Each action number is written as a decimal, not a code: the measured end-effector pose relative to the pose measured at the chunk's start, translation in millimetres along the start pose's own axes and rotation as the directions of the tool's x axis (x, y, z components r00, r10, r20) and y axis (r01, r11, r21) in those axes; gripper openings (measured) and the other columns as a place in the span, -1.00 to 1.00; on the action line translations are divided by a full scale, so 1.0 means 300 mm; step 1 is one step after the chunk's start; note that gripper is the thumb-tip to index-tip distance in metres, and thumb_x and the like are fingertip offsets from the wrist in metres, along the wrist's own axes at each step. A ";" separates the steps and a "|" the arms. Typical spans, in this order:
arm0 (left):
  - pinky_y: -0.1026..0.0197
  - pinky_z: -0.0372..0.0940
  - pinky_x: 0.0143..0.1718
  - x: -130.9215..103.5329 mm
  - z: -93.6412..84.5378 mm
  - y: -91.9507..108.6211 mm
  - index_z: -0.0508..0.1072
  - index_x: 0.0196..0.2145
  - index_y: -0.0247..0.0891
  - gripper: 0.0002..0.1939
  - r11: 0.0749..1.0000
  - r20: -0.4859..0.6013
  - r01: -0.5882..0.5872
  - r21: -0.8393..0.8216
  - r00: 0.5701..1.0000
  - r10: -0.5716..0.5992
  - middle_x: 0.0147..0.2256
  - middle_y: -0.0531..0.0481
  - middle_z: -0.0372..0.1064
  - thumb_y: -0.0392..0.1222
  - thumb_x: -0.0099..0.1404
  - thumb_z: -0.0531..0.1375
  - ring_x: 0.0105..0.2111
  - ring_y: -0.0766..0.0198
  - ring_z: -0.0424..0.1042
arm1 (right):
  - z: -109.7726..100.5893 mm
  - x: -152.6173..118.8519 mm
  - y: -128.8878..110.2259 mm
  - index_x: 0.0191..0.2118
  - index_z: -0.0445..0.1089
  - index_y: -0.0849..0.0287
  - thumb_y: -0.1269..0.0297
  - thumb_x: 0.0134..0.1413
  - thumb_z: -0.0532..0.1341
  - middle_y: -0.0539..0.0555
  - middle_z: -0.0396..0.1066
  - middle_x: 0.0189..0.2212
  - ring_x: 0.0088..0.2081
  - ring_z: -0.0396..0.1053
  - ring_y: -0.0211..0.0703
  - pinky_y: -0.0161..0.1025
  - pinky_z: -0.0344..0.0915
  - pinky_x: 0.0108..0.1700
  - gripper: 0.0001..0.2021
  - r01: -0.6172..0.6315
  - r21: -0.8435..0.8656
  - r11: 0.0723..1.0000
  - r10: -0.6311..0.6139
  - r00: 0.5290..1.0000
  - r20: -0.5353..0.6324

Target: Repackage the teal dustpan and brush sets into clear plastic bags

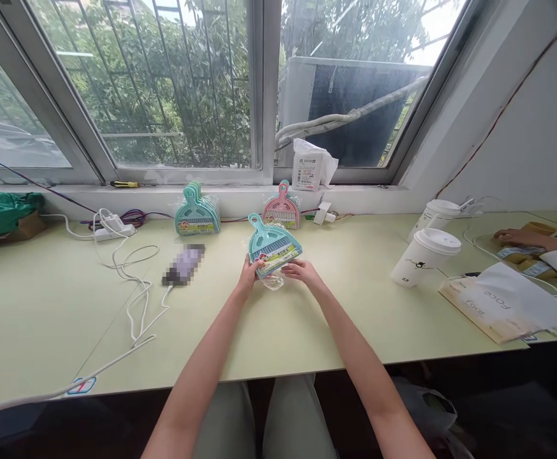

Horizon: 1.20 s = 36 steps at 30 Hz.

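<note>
A teal dustpan and brush set in clear plastic wrap is held tilted above the table, its handle pointing up and to the left. My left hand grips its lower left corner, thumb on the front label. At its lower right edge, my right hand touches the set with fingers stretched along the bottom. Loose clear wrap hangs between both hands. Behind it, a pink wrapped set leans against the wall under the window. Several teal wrapped sets stand together to the left.
A phone with a white cable and a power strip lie left. Two lidded paper cups and a tissue pack are on the right. Another person's hand rests at the far right. The table's front edge runs before me.
</note>
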<state>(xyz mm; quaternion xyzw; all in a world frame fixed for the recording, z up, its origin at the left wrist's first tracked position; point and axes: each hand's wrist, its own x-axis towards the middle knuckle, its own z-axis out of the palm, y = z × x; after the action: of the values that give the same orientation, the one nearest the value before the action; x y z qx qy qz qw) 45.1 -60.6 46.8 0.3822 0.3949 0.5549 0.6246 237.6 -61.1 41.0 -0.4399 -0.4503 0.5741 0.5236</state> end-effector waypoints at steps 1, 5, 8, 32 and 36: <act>0.19 0.43 -0.44 0.004 -0.011 0.009 0.20 -0.02 -0.11 -0.46 1.000 -0.022 -0.002 -0.028 1.000 0.002 -0.11 -0.06 0.41 -0.23 0.04 0.27 -0.34 0.21 0.49 | -0.019 -0.001 -0.010 -0.24 0.46 0.19 0.37 -0.09 0.27 0.12 0.53 -0.35 -0.24 0.50 -0.01 0.08 0.39 -0.04 -0.79 0.083 -0.122 0.989 -0.089 0.995 -0.044; 0.35 0.30 -0.62 0.013 -0.057 0.034 0.20 0.01 -0.15 -0.47 0.995 -0.069 0.046 -0.092 0.996 -0.053 -0.15 -0.07 0.41 -0.26 0.07 0.23 -0.44 0.28 0.48 | -0.061 -0.012 -0.034 0.00 0.40 -0.04 0.55 -0.12 0.20 0.03 0.32 0.11 0.21 0.16 0.01 0.08 0.12 0.22 -0.48 0.466 -0.591 0.658 -0.543 0.838 0.056; 0.40 0.20 -0.69 0.012 -0.074 0.038 0.22 0.02 -0.24 -0.52 0.987 -0.043 0.132 -0.094 0.990 -0.137 -0.22 -0.12 0.42 -0.26 0.12 0.18 -0.51 0.30 0.46 | -0.058 -0.010 -0.023 0.02 0.40 -0.09 0.50 -0.04 0.21 -0.04 0.25 0.18 0.28 0.04 0.00 0.07 0.05 0.24 -0.52 0.551 -0.730 0.404 -0.601 0.762 0.242; 0.38 0.17 -0.76 0.004 -0.060 -0.009 0.15 0.00 -0.29 -0.49 0.986 0.119 0.141 0.094 0.981 -0.152 -0.24 -0.15 0.45 -0.16 0.14 0.24 -0.66 0.37 0.40 | -0.027 0.035 0.072 -0.24 0.43 0.09 0.26 0.23 0.07 0.16 0.33 -0.09 -0.02 0.28 0.02 0.03 0.28 0.00 -0.82 0.535 -0.754 0.380 -0.748 0.658 0.089; 0.39 0.13 -0.78 0.005 -0.062 -0.001 0.18 -0.02 -0.28 -0.53 0.985 0.043 0.154 0.083 0.987 -0.158 -0.28 -0.12 0.45 -0.19 0.14 0.23 -0.70 0.41 0.34 | -0.041 0.030 0.051 -0.25 0.45 0.06 0.20 0.17 0.16 0.13 0.37 -0.10 -0.02 0.30 0.03 0.03 0.29 0.01 -0.86 0.598 -0.667 0.444 -0.719 0.682 0.133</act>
<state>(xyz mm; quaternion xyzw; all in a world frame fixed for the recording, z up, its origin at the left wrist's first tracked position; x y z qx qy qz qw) 28.3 -58.5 39.1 0.3882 0.4295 0.4786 0.6601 245.9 -52.2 23.2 -0.4314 -0.7114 0.0839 0.5484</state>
